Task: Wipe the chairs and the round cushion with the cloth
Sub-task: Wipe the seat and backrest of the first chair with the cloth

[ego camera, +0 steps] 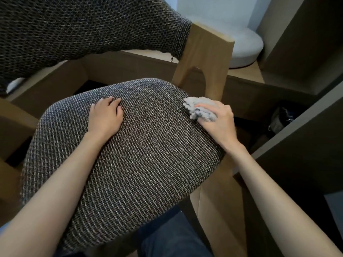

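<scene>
The grey cloth [200, 108] is gripped, bunched, in the curled fingers of the right hand [220, 123] at the rear right edge of the chair seat [144, 160], near whose middle the left hand [105, 117] is laid palm down, fingers relaxed and holding nothing, while the white round cushion [243, 47] is seen beyond the backrest post [206, 58].

One chair [130, 154] is in view, with one woven seat and one matching backrest [74, 30] carrying one zipper pull [172, 58]. Two hands show: one left hand [104, 117] and one right hand [220, 121]. Also counted are one fluffy grey cloth [200, 108], one white round cushion [245, 49] and one dark bag [280, 117].
</scene>
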The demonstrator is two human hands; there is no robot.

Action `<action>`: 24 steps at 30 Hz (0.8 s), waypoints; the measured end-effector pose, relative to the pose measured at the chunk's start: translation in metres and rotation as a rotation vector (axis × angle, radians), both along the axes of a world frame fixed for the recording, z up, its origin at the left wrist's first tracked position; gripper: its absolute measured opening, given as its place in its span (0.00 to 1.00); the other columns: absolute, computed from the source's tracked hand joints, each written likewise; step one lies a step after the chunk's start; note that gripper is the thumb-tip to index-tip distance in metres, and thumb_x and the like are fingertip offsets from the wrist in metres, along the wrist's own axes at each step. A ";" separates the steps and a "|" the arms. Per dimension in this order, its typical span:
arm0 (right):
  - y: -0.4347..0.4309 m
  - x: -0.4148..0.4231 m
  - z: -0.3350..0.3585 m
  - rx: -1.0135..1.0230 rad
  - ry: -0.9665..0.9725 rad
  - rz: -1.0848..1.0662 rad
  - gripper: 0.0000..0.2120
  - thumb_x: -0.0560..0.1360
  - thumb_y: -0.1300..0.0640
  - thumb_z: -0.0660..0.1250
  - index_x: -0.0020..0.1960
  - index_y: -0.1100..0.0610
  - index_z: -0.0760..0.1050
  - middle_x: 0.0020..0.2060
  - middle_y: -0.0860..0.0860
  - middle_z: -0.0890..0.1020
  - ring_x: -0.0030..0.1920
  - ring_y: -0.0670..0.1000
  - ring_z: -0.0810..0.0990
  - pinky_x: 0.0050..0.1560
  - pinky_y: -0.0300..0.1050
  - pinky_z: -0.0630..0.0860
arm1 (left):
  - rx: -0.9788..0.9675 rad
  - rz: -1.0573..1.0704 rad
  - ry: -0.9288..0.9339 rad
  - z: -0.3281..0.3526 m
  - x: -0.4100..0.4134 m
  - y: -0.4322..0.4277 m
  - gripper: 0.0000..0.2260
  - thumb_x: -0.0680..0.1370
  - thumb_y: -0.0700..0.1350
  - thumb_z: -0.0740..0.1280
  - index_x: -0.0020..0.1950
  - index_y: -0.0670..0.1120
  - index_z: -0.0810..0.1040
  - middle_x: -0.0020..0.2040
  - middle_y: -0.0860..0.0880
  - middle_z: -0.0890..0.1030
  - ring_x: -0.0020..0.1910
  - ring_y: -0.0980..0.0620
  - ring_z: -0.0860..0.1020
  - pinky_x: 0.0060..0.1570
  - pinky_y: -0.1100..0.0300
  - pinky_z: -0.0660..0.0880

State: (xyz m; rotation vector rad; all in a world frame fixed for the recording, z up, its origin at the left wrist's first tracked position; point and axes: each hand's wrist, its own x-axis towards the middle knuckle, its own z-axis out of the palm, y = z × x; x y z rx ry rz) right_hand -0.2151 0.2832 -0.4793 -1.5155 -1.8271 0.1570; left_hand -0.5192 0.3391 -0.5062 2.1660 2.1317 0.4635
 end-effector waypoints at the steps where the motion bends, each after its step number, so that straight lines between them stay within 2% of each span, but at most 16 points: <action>1: -0.003 0.000 -0.003 -0.003 0.014 -0.022 0.15 0.69 0.60 0.72 0.55 0.50 0.82 0.58 0.49 0.78 0.56 0.43 0.67 0.57 0.47 0.64 | 0.000 0.001 0.000 0.000 0.000 0.000 0.20 0.83 0.48 0.52 0.73 0.45 0.68 0.72 0.41 0.68 0.73 0.42 0.63 0.73 0.41 0.55; 6: -0.051 -0.008 -0.018 0.017 0.025 -0.125 0.15 0.68 0.57 0.74 0.54 0.49 0.83 0.53 0.51 0.79 0.51 0.53 0.67 0.51 0.48 0.67 | 0.010 -0.005 0.007 0.000 0.000 0.001 0.20 0.82 0.48 0.53 0.72 0.44 0.69 0.72 0.41 0.69 0.72 0.42 0.65 0.72 0.41 0.57; 8: -0.071 -0.024 -0.021 0.059 0.008 -0.086 0.12 0.68 0.54 0.72 0.51 0.49 0.83 0.50 0.51 0.80 0.50 0.55 0.70 0.48 0.44 0.64 | 0.004 -0.003 0.019 0.000 0.001 0.001 0.20 0.82 0.48 0.52 0.72 0.44 0.69 0.71 0.40 0.69 0.71 0.42 0.65 0.71 0.41 0.58; 11: -0.091 -0.052 -0.025 0.102 -0.040 0.070 0.10 0.70 0.50 0.69 0.49 0.50 0.83 0.47 0.51 0.81 0.49 0.51 0.69 0.47 0.44 0.62 | -0.007 -0.003 0.022 0.002 0.003 0.000 0.20 0.82 0.48 0.52 0.72 0.44 0.69 0.72 0.40 0.69 0.72 0.41 0.65 0.71 0.40 0.57; 14: -0.091 -0.057 -0.025 0.116 -0.069 0.182 0.11 0.68 0.55 0.74 0.50 0.52 0.83 0.47 0.53 0.81 0.49 0.42 0.61 0.48 0.46 0.64 | -0.006 -0.003 0.011 0.002 0.003 -0.002 0.20 0.82 0.48 0.52 0.72 0.44 0.69 0.72 0.40 0.68 0.72 0.41 0.64 0.72 0.40 0.57; 16: -0.080 -0.054 -0.024 0.100 -0.103 0.221 0.12 0.68 0.54 0.74 0.51 0.53 0.83 0.47 0.53 0.80 0.49 0.40 0.58 0.48 0.46 0.63 | -0.010 -0.001 0.006 0.002 0.003 -0.001 0.20 0.82 0.48 0.52 0.72 0.44 0.68 0.72 0.41 0.68 0.72 0.42 0.64 0.72 0.40 0.57; 18: -0.062 -0.056 -0.022 0.061 -0.145 0.255 0.13 0.70 0.52 0.72 0.53 0.52 0.82 0.48 0.53 0.80 0.48 0.46 0.62 0.48 0.45 0.61 | -0.019 0.002 0.018 0.002 0.002 0.000 0.20 0.82 0.48 0.52 0.73 0.45 0.68 0.72 0.41 0.68 0.72 0.42 0.64 0.72 0.41 0.57; 21: -0.020 -0.070 -0.018 -0.007 -0.212 0.338 0.15 0.71 0.54 0.72 0.56 0.53 0.80 0.50 0.53 0.79 0.52 0.55 0.71 0.50 0.44 0.58 | -0.012 0.007 0.027 0.001 0.002 0.000 0.20 0.82 0.48 0.52 0.73 0.45 0.68 0.72 0.42 0.68 0.71 0.43 0.65 0.72 0.43 0.58; 24: 0.038 -0.094 -0.018 -0.037 -0.278 0.421 0.15 0.72 0.54 0.71 0.58 0.53 0.78 0.53 0.52 0.78 0.55 0.55 0.73 0.53 0.47 0.61 | -0.011 0.004 0.021 -0.001 -0.001 0.003 0.20 0.83 0.49 0.52 0.73 0.47 0.67 0.73 0.44 0.67 0.73 0.44 0.63 0.72 0.44 0.57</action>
